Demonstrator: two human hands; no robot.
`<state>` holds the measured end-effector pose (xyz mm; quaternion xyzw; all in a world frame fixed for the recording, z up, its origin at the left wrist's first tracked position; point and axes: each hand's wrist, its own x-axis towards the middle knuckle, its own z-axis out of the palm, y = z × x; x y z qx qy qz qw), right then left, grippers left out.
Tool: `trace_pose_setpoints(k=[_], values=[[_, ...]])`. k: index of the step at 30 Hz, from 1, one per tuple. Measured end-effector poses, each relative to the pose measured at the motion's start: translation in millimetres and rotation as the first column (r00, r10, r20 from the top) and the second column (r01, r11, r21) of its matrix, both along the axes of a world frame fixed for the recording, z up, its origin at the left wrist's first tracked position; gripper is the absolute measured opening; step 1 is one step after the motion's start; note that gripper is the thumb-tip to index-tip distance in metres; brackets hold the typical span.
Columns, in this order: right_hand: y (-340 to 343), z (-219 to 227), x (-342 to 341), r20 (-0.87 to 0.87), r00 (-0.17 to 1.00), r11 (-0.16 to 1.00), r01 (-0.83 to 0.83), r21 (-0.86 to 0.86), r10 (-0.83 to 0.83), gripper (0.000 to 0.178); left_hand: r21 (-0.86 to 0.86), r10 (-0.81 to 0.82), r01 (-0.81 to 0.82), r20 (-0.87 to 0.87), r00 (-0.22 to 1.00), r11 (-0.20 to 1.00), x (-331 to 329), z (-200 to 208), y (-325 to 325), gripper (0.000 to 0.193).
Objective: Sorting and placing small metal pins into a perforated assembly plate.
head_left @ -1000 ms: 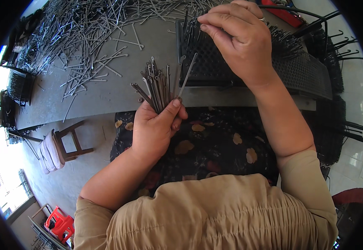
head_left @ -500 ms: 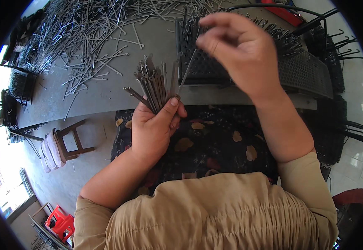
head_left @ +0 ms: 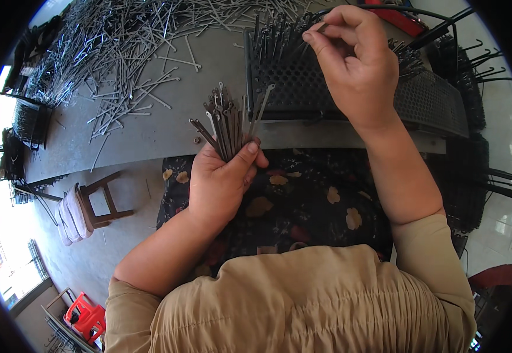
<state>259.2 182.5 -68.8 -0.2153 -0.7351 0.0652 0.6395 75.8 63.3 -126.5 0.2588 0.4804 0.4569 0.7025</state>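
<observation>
My left hand [head_left: 218,185] is wrapped round the lower ends of a bundle of thin metal rods [head_left: 223,123] near the table's front edge. The rods fan upward, with small flattened, holed ends at the top; one leans out to the right. At the upper right, my right hand [head_left: 359,76] pinches the end of a metal rod [head_left: 322,27] between thumb and fingers, above a black perforated rack [head_left: 294,91]. Several dark rods [head_left: 273,38] stand upright in that rack's holes. The lower part of the pinched rod blends into those behind it.
A big heap of loose metal rods [head_left: 120,53] covers the grey table [head_left: 168,129] at the far left. A small ring-like piece [head_left: 197,140] lies near my left hand. Hooked rods [head_left: 485,65] stick out at the right. A wooden stool [head_left: 106,203] and a red plastic chair [head_left: 85,317] stand on the left.
My right hand has moved right and slightly up along the rack. The left hand has shifted a little right with the bundle, and one rod there leans out more plainly.
</observation>
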Motion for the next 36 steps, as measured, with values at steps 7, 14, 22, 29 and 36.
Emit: trace_pose_setpoints(k=[7, 14, 22, 29, 36], values=[[-7, 6, 3, 0.264, 0.919, 0.927, 0.34, -0.16, -0.292, 0.025, 0.002, -0.013, 0.013, 0.019, 1.0, 1.0, -1, -2, 2, 0.003], [-8, 3, 5, 0.222, 0.938, 0.923, 0.313, -0.225, -0.264, 0.024, -0.016, -0.002, 0.002, 0.003, 1.0, 1.0, 0, -1, 4, 0.003], [4, 6, 16, 0.585, 0.757, 0.956, 0.255, 0.145, -0.291, 0.019, -0.054, -0.025, 0.027, 0.05, 0.998, 0.998, -3, -2, 6, 0.005], [-24, -15, 6, 0.439, 0.886, 0.931, 0.276, -0.238, -0.15, 0.027, -0.043, -0.027, 0.036, 0.194, 0.981, 0.998, -6, 1, 4, 0.011], [-43, -13, 13, -0.327, 0.86, 0.229, -0.435, -0.871, 0.391, 0.02, -0.085, -0.188, 0.274, 0.538, 0.821, 0.958, -12, 8, 3, 0.014]])
